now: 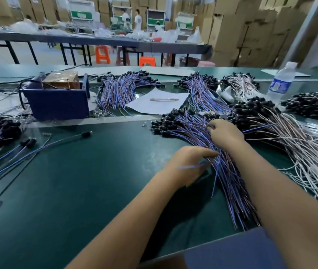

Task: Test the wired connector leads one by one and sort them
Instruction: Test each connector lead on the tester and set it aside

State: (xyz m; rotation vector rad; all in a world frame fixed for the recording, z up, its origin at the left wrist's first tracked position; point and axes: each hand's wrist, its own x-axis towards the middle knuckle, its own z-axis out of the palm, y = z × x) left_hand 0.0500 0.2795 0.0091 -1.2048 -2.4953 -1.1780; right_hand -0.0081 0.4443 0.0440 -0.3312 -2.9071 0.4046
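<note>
We see the pile of leads [208,152] we are working in at the centre right of the frame: thin blue and purple wires, each ending in a small black cylindrical connector. Its long axis runs diagonally, with the black connectors bunched toward the upper left of the pile and the bare wire tails fanning down toward the lower right, reaching the blue box edge [231,251] at the bottom of the frame. Our right hand [225,133] lies on top of the pile near its connector end, fingers curled down into the wires and pinching among them. Our left hand [190,162] sits at the pile's left flank, fingers extended together with the tips touching the strands; a blurred blue wire crosses in front of it, and we cannot tell whether it is held. All this rests on the green table [76,191]. To the right lies a heap of white-wired leads [299,148], and more purple bundles [123,88] fan out in the upper middle. At upper left stands a blue tester box [57,107]. A water bottle [281,82] at upper right carries a blue label whose writing is too blurred to read.
</note>
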